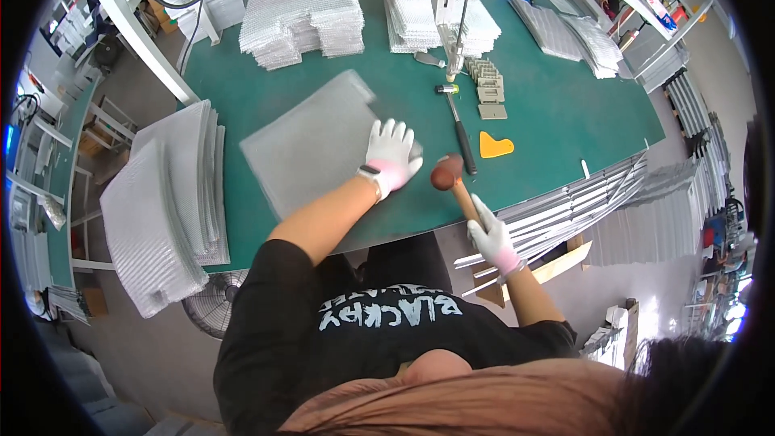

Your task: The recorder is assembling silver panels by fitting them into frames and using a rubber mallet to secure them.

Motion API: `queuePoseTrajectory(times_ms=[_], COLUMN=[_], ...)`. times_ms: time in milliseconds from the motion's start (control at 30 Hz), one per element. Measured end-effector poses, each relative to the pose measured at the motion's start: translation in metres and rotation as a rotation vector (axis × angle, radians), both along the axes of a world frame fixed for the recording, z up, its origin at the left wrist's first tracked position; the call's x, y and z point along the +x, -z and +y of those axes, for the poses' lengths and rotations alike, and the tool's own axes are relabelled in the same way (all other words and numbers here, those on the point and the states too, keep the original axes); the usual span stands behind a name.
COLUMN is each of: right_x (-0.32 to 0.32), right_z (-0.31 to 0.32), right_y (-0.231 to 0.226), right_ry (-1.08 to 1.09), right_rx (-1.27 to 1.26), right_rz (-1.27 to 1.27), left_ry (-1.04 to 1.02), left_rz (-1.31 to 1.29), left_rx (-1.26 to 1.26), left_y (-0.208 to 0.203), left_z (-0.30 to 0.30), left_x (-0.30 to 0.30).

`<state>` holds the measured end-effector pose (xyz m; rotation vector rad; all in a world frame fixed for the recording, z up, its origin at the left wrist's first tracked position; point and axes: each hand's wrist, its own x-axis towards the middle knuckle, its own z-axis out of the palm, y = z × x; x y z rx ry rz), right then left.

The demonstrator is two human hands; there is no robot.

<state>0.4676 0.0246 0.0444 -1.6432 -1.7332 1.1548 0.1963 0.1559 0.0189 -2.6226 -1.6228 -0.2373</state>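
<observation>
My left hand (pixel 391 153), in a white and pink glove, lies with its fingers stretched out at the right edge of a thin grey translucent sheet (pixel 303 145). The sheet has a notched corner and looks slightly blurred. A small greyish bit shows beside the fingers, too unclear to name. My right hand (pixel 493 236), gloved too, is closed round the wooden handle of a mallet (pixel 446 173). Its rounded brown head is over the table's near edge, a little right of my left hand. Just beyond lie a black-handled hammer (pixel 463 137) and a yellow plastic scraper (pixel 495 145).
Stacks of clear ribbed sheets stand on the green table (pixel 581 117): a notched stack (pixel 303 12), a narrower one (pixel 410 12) and a left stack (pixel 153 210) overhanging the edge. Beige blocks (pixel 489 89) sit near a hanging power screwdriver (pixel 462 24). Metal strips (pixel 565 202) lie along the right side.
</observation>
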Motion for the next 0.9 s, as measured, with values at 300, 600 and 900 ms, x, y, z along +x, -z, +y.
queuePoseTrajectory(times_ms=[300,600,900], right_x=[-0.022,-0.039,-0.040], right_z=[0.070,0.078,0.076], right_y=[-0.057,-0.034,-0.030], right_ry=[0.059,-0.161,-0.263], right_rx=[0.550,0.519,0.327], right_rz=[0.084,-0.385,-0.596], left_ry=[0.242,0.220,0.255], left_rz=[-0.086,-0.192,-0.276], left_rx=[-0.037,0.034,0.289], left_y=[-0.008,-0.016,-0.004], left_z=[0.048,0.037,0.036], left_x=[-0.052,-0.051,-0.058])
